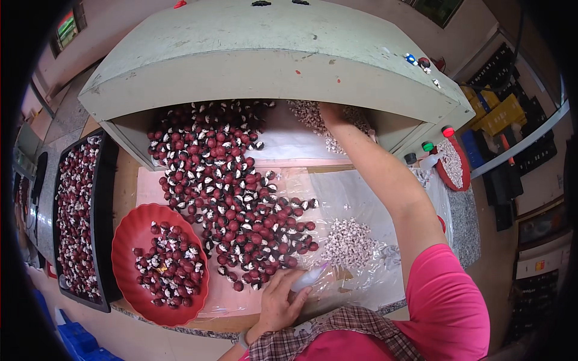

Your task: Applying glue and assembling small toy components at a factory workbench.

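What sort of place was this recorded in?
Probably an assembly workshop: heaped red-and-black pieces, a black tray full of similar ones, and a pale housing with red and green knobs.

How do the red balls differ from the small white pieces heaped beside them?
The red balls look larger and round, with black and white parts; the white pieces look small and irregular. The red balls spread back under the pale hood; the white pieces form one compact heap. Both lie loose.

Pale wall (123, 30), small window (67, 29) upper left, light floor (153, 343)
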Available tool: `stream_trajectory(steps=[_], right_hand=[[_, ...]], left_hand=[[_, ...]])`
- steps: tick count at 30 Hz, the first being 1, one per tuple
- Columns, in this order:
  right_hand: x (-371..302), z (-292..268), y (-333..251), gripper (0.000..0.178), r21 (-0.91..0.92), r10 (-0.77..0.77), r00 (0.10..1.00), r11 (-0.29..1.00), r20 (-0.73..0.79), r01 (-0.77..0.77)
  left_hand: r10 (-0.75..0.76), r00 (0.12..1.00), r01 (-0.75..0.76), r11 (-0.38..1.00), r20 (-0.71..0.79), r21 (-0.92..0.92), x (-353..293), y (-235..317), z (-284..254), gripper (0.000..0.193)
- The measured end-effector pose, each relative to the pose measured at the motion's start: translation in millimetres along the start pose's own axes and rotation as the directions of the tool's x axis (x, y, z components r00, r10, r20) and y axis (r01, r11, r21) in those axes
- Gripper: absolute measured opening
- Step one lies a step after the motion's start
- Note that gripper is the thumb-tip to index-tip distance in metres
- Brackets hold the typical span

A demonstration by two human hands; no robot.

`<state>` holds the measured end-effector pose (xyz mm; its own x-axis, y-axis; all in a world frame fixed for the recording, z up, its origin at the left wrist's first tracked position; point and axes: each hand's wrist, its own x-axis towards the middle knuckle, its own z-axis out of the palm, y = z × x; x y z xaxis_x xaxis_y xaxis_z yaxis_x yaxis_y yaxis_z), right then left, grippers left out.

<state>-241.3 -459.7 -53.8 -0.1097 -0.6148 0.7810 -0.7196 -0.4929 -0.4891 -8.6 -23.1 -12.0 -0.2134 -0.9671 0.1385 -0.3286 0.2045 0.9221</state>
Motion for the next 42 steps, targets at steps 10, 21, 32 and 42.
stream_trajectory(steps=[10,21,32,42], right_hand=[[20,-38,-10,0.033,-0.038,0.032,0.988,0.999,0.149,-0.027],[47,-36,-30,0.031,0.036,0.277,0.891,0.950,0.361,-0.310],[32,-56,-46,0.029,-0.018,0.516,0.660,0.795,0.547,-0.606],[-15,-141,-135,0.012,0.062,0.453,0.656,0.794,0.604,-0.605]], left_hand=[[0.011,1.000,-0.011,1.000,-0.004,-0.008,1,1,0,0.034],[0.006,1.000,-0.006,1.000,0.013,-0.025,1,3,0,0.034],[0.026,1.000,-0.026,1.000,0.004,0.002,2,2,-1,0.034],[-0.083,0.997,0.083,0.996,-0.007,-0.024,-2,6,1,0.033]])
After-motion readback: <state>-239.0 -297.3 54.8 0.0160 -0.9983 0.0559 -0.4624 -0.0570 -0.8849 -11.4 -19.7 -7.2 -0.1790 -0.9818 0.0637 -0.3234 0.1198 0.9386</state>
